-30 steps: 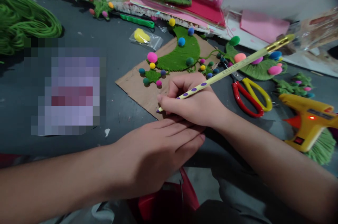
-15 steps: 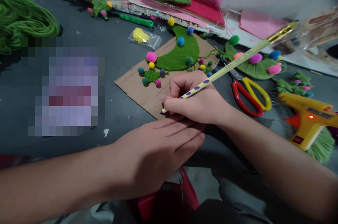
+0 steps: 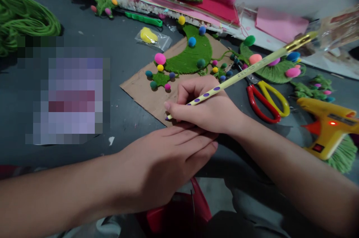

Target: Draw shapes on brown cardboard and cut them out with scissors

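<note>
My right hand point(image 3: 207, 107) grips a yellow pencil point(image 3: 246, 72) with purple dots, its tip down at the lower edge of a brown cardboard piece point(image 3: 151, 101). Flat and with fingers stretched out, my left hand point(image 3: 174, 152) lies over the cardboard's near edge, just below my right hand. A green crescent point(image 3: 193, 56) with coloured balls rests on the cardboard. Beside it is a small green star point(image 3: 161, 79), also edged with balls. Part of a second small star is visible behind my right hand.
Red and yellow scissors point(image 3: 263, 103) and a yellow glue gun point(image 3: 325, 126) with a lit red light lie at the right. Green yarn point(image 3: 28, 21) is at the far left. A bagged yellow piece point(image 3: 148, 35) and a green cutter point(image 3: 144, 18) sit behind the cardboard.
My right hand and the pencil tip have moved slightly left along the cardboard's lower edge. My left hand stays in place.
</note>
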Action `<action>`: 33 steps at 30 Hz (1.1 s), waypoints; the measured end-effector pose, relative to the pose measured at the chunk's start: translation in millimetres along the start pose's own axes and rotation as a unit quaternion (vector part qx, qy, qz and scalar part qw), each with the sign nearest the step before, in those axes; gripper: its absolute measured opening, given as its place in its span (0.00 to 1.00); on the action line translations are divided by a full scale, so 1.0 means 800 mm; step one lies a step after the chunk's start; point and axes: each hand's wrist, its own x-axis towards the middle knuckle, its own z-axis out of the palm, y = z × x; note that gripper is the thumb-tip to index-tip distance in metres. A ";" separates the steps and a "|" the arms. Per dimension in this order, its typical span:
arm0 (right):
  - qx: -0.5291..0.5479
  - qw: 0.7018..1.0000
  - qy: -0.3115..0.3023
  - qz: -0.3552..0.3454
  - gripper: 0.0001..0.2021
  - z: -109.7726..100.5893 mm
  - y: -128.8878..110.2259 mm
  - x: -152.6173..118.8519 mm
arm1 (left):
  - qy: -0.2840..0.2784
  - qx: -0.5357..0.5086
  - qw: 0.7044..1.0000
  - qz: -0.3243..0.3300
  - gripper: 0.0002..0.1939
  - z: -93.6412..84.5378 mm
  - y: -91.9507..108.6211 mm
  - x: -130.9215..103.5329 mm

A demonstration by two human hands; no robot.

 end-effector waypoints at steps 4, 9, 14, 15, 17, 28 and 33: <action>-0.013 1.000 -0.012 0.013 0.14 -0.003 -0.002 0.000 | -0.008 -0.003 1.000 -0.004 0.30 -0.002 0.000 0.000; 0.001 0.999 -0.007 0.049 0.13 -0.006 -0.004 -0.002 | 0.001 -0.015 1.000 0.003 0.30 0.001 0.000 -0.002; 0.001 0.999 -0.022 0.025 0.14 -0.006 -0.002 -0.001 | -0.001 -0.010 1.000 -0.004 0.30 -0.001 0.000 0.000; -0.005 1.000 -0.024 0.019 0.14 -0.006 -0.002 -0.001 | -0.004 -0.009 1.000 -0.004 0.31 -0.001 0.000 0.000; -0.019 0.999 -0.024 0.012 0.13 -0.007 -0.002 -0.001 | -0.010 -0.004 1.000 -0.002 0.31 -0.002 0.000 0.000; -0.002 0.999 -0.027 0.032 0.13 -0.008 -0.001 -0.002 | -0.005 -0.012 1.000 -0.010 0.31 0.002 0.000 -0.002; -0.015 1.000 -0.017 0.021 0.13 -0.009 -0.001 -0.002 | 0.001 -0.028 1.000 -0.008 0.31 0.002 -0.001 -0.002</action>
